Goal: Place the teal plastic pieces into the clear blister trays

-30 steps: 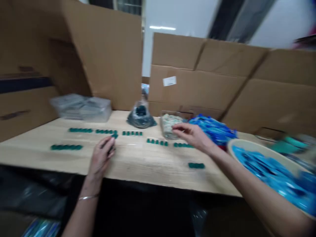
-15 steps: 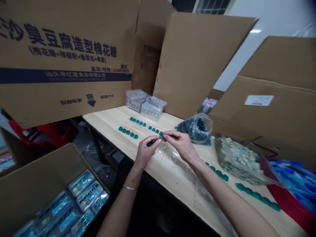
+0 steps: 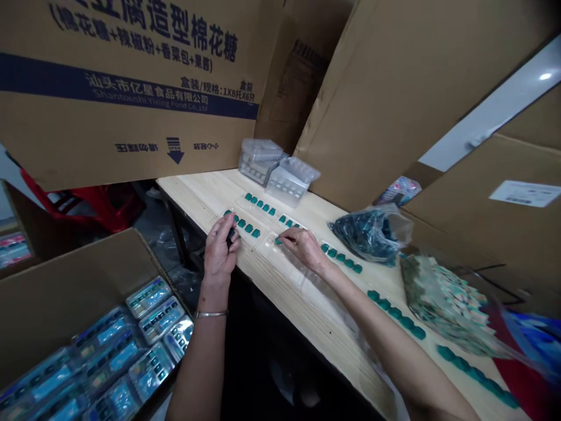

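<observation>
Your left hand (image 3: 221, 252) is curled tight around a small dark piece (image 3: 230, 235) just above the clear plastic tray (image 3: 263, 245) on the wooden table, and your right hand (image 3: 303, 245) brings its fingertips (image 3: 283, 236) narrowly together at the tray beside a teal piece (image 3: 277, 241), though you cannot tell whether they hold it. Keeping those fingertips low and close looks the surest way to avoid nudging the rows of teal pieces (image 3: 248, 227) around you. Farther right sit a bag of dark pieces (image 3: 366, 235) and a bag of mixed pieces (image 3: 445, 307), behind you stacked clear trays (image 3: 260, 161), and below left an open box of blue packs (image 3: 100, 351). The brown carton (image 3: 131, 70) reads "Shantoushi Yixing Food Co., Ltd" in its blue band
</observation>
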`<state>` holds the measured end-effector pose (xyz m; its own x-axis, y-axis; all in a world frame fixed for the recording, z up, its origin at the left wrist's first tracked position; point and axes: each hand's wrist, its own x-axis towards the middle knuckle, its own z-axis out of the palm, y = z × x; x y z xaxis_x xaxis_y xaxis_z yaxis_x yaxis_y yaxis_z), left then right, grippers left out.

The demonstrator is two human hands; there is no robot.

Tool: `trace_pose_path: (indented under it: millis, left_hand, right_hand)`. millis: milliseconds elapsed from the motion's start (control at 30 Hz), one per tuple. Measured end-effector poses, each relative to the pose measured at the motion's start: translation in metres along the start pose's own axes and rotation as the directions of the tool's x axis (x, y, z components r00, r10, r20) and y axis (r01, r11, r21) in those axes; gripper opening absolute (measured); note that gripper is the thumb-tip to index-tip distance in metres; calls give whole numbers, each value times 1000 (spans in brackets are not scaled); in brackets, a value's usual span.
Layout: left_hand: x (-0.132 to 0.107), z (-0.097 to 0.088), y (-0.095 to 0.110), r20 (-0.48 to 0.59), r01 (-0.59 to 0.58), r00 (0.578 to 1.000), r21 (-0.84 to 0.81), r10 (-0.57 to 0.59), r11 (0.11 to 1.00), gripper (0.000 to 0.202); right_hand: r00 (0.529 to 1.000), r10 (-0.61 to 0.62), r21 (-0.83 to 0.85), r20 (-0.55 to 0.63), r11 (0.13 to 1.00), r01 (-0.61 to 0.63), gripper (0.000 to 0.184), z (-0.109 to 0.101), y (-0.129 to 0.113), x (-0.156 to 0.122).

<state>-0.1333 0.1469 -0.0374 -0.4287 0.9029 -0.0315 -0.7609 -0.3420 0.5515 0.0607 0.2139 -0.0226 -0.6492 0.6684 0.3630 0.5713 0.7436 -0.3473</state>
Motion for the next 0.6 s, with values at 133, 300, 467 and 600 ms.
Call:
trace_pose_path:
  millis: [133, 300, 467, 600]
  left_hand:
    - [-2, 5, -8, 13, 47, 999, 2, -47, 999, 27]
    - [-3, 8, -13, 38, 84, 996, 10, -85, 996, 27]
    - [-3, 8, -16, 55, 116, 992, -2, -116, 993, 26]
    - [-3, 9, -18, 91, 150, 985, -14, -148, 989, 24]
  right_hand:
    - [1000, -11, -5, 9, 1000, 11, 19, 8, -3, 3]
    - [995, -33, -44, 89, 998, 37, 21, 17, -8, 10]
    - [986, -15, -134, 164, 990, 37, 20, 20, -11, 16]
    - [976, 15, -177, 219, 984, 24, 20, 20, -13, 24]
